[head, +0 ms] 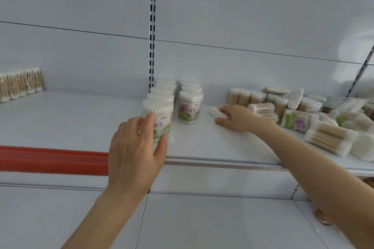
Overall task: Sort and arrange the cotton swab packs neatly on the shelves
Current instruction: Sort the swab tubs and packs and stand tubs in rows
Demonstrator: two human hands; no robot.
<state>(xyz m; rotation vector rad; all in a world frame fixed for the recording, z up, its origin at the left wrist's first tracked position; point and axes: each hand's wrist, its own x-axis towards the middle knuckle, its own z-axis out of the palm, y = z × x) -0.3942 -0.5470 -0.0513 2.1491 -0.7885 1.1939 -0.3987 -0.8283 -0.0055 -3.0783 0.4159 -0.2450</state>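
- Step in hand: left hand (pixel 137 147) sets a clear round tub of white cotton swabs with green label (pixel 162 108) at the front of its row on the white metal shelf (pixel 81 119); fingers curled round the tub, holding it upright
- Right hand (pixel 236 119) on a flat white swab pack (pixel 215 111) beside the loose heap of wooden-stick swab packs (pixel 303 115); fingers closed over it, thumb below
- Row of rose-labelled tubs (pixel 190 105) stands just beside
- Next move, by judgement: square the tub to its row and release; lift the flat pack clear of the heap

Shelf (pixel 81 119): smooth, glossy grey metal. Swab tubs (pixel 190 105): clear glossy plastic with paper labels. Swab sticks (pixel 327 137): wood.
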